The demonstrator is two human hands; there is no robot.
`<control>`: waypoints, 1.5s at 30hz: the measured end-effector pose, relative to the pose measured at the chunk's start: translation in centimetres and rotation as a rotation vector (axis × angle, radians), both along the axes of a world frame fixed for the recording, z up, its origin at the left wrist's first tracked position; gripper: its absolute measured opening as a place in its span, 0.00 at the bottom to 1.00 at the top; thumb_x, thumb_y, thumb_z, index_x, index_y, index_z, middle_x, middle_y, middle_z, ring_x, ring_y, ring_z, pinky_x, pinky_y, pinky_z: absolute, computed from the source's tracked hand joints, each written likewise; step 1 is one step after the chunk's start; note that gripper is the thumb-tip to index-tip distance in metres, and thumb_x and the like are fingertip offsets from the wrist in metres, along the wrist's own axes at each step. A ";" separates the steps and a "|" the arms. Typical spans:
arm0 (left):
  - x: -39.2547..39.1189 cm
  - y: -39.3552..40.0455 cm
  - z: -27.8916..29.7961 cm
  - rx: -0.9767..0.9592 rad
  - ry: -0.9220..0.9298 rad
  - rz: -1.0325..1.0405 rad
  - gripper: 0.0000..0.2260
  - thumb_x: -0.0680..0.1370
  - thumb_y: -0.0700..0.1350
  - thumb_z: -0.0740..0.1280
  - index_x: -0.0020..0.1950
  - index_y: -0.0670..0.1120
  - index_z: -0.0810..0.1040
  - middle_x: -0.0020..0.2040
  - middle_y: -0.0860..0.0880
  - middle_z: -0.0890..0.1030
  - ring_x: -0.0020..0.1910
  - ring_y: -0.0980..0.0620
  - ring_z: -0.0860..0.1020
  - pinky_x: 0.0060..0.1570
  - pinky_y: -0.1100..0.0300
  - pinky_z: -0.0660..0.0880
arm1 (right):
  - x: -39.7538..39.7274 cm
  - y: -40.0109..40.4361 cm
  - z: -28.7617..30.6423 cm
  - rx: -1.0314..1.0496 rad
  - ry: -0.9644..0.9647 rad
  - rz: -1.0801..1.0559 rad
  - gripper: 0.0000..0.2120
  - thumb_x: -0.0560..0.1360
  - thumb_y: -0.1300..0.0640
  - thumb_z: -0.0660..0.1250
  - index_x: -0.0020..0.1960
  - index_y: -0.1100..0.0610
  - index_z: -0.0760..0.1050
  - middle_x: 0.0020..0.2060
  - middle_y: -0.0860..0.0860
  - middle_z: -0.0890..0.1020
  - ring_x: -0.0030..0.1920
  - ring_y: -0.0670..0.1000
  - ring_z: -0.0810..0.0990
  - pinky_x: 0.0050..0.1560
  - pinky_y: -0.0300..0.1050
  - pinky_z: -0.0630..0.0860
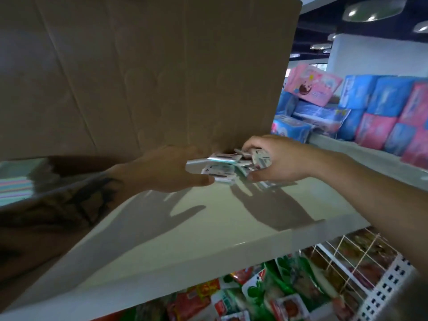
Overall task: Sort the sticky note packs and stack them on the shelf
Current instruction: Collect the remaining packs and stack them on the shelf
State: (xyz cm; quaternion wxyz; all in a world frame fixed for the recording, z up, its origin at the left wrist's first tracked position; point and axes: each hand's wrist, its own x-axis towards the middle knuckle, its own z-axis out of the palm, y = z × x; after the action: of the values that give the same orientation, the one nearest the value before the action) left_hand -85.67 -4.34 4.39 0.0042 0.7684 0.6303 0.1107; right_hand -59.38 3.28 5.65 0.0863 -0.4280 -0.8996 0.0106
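A loose bunch of small white sticky note packs (222,166) is held just above the white shelf (208,228), near its back by a cardboard box. My left hand (171,169) grips the bunch from the left, thumb underneath. My right hand (275,158) grips it from the right, fingers curled over the top and thumb below. The packs lie at mixed angles, and several are hidden behind my fingers.
A large cardboard box (139,70) stands on the shelf directly behind the hands. Pastel striped packs (16,186) lie at the far left. Pink and blue packages (375,112) fill the neighbouring shelf on the right. Snack bags (266,295) and a wire rack (361,258) sit below.
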 end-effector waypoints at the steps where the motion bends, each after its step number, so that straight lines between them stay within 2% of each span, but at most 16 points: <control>1: 1.0 1.2 -0.1 0.002 0.009 0.016 0.30 0.75 0.72 0.65 0.72 0.58 0.70 0.64 0.56 0.78 0.61 0.50 0.77 0.58 0.54 0.74 | 1.0 1.1 -0.2 -0.012 0.000 0.002 0.32 0.69 0.41 0.78 0.68 0.44 0.71 0.61 0.46 0.77 0.60 0.50 0.76 0.63 0.51 0.74; 3: 2.7 3.5 -0.4 -0.001 0.017 0.061 0.31 0.76 0.70 0.65 0.74 0.56 0.69 0.69 0.53 0.77 0.65 0.47 0.76 0.62 0.54 0.73 | 2.6 3.0 -0.7 -0.043 -0.008 0.004 0.34 0.66 0.40 0.79 0.68 0.43 0.70 0.59 0.45 0.77 0.56 0.49 0.78 0.59 0.51 0.77; 6: 4.5 6.5 -1.2 0.000 0.000 0.091 0.35 0.72 0.74 0.62 0.75 0.58 0.68 0.72 0.51 0.75 0.68 0.45 0.75 0.67 0.48 0.73 | 4.0 5.1 -1.8 -0.078 -0.029 0.011 0.34 0.63 0.38 0.80 0.65 0.40 0.70 0.57 0.45 0.78 0.53 0.48 0.79 0.54 0.50 0.78; 10: 6.0 9.6 -2.4 0.001 -0.086 0.117 0.32 0.71 0.71 0.62 0.71 0.58 0.73 0.70 0.53 0.77 0.67 0.48 0.76 0.66 0.50 0.74 | 4.9 6.4 -2.3 -0.130 0.044 0.036 0.35 0.62 0.31 0.79 0.64 0.37 0.69 0.56 0.43 0.78 0.54 0.46 0.79 0.56 0.52 0.79; 13: 7.2 11.2 -3.0 -0.050 -0.137 0.158 0.23 0.75 0.67 0.63 0.64 0.56 0.77 0.59 0.53 0.80 0.55 0.49 0.78 0.54 0.56 0.76 | 5.1 7.0 -2.7 -0.136 0.090 0.039 0.35 0.63 0.34 0.80 0.64 0.37 0.69 0.57 0.42 0.78 0.54 0.45 0.79 0.56 0.50 0.79; 14: 7.5 11.6 -3.3 -0.049 -0.151 0.165 0.18 0.77 0.64 0.64 0.62 0.56 0.77 0.56 0.53 0.80 0.52 0.50 0.77 0.48 0.59 0.73 | 5.1 7.1 -2.9 -0.124 0.101 0.047 0.35 0.62 0.34 0.80 0.65 0.37 0.70 0.57 0.42 0.78 0.54 0.45 0.79 0.56 0.50 0.79; 16: 7.8 12.1 -3.6 -0.026 -0.173 0.174 0.15 0.79 0.59 0.64 0.63 0.56 0.77 0.55 0.53 0.78 0.48 0.52 0.76 0.42 0.62 0.70 | 5.1 7.3 -3.2 -0.102 0.108 0.057 0.36 0.62 0.34 0.80 0.66 0.38 0.70 0.59 0.43 0.77 0.56 0.46 0.79 0.58 0.51 0.78; 18: 7.8 11.9 -3.5 -0.012 -0.178 0.182 0.14 0.79 0.58 0.65 0.64 0.56 0.76 0.55 0.52 0.78 0.47 0.54 0.76 0.44 0.62 0.73 | 5.2 7.3 -3.2 -0.097 0.098 0.055 0.36 0.63 0.33 0.79 0.67 0.38 0.71 0.60 0.44 0.77 0.57 0.47 0.78 0.59 0.51 0.78; 21: 7.5 11.1 -3.0 0.029 -0.170 0.196 0.19 0.77 0.60 0.65 0.65 0.56 0.75 0.57 0.51 0.79 0.53 0.49 0.78 0.56 0.52 0.78 | 5.2 7.1 -3.1 -0.084 0.096 0.054 0.40 0.58 0.27 0.74 0.67 0.38 0.71 0.59 0.42 0.77 0.56 0.46 0.78 0.59 0.51 0.79; 25: 6.3 8.8 -2.6 0.100 -0.116 0.197 0.17 0.78 0.55 0.66 0.66 0.54 0.75 0.57 0.51 0.81 0.53 0.48 0.79 0.55 0.52 0.78 | 4.7 6.4 -3.2 -0.024 0.118 0.060 0.40 0.58 0.27 0.72 0.67 0.39 0.72 0.58 0.43 0.77 0.56 0.48 0.78 0.58 0.50 0.78; 31: 2.5 3.0 -2.2 0.127 -0.083 0.267 0.18 0.75 0.61 0.62 0.63 0.58 0.75 0.58 0.54 0.80 0.56 0.46 0.79 0.57 0.49 0.77 | 2.4 3.6 -2.4 0.066 0.104 0.051 0.39 0.57 0.26 0.68 0.64 0.40 0.74 0.54 0.44 0.77 0.55 0.50 0.77 0.59 0.54 0.77; 34: 0.0 -0.7 -1.8 0.128 -0.081 0.296 0.14 0.78 0.59 0.64 0.62 0.58 0.75 0.59 0.54 0.80 0.55 0.46 0.79 0.57 0.48 0.77 | 0.0 1.5 -1.5 0.108 0.108 0.057 0.37 0.56 0.25 0.67 0.63 0.38 0.74 0.56 0.43 0.77 0.57 0.49 0.78 0.62 0.52 0.76; 39: -5.1 -6.8 -2.0 0.126 -0.079 0.295 0.10 0.81 0.56 0.65 0.61 0.57 0.75 0.56 0.54 0.81 0.49 0.51 0.80 0.52 0.51 0.79 | -7.0 -2.7 -1.1 0.034 0.156 0.146 0.39 0.55 0.24 0.67 0.62 0.39 0.75 0.53 0.41 0.77 0.54 0.48 0.79 0.59 0.54 0.77; 43: -10.8 -12.5 -2.5 0.144 -0.108 0.350 0.18 0.75 0.61 0.61 0.62 0.57 0.76 0.59 0.53 0.80 0.55 0.49 0.79 0.56 0.49 0.77 | -14.9 -6.6 -1.3 -0.004 0.070 0.232 0.39 0.58 0.25 0.70 0.66 0.39 0.74 0.57 0.43 0.77 0.56 0.50 0.78 0.59 0.55 0.77; 45: -14.1 -15.2 -2.7 0.136 -0.100 0.382 0.17 0.76 0.60 0.62 0.63 0.59 0.75 0.60 0.54 0.79 0.56 0.48 0.79 0.55 0.50 0.77 | -18.9 -8.5 -1.6 -0.028 0.073 0.270 0.38 0.61 0.28 0.74 0.67 0.41 0.74 0.58 0.44 0.77 0.58 0.50 0.78 0.59 0.54 0.77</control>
State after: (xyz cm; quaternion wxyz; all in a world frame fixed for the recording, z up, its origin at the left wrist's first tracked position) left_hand -99.79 -19.58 1.70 -0.0376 0.6268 0.7548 0.1897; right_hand -78.23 -5.17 4.04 0.1108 -0.3034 -0.9451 0.0503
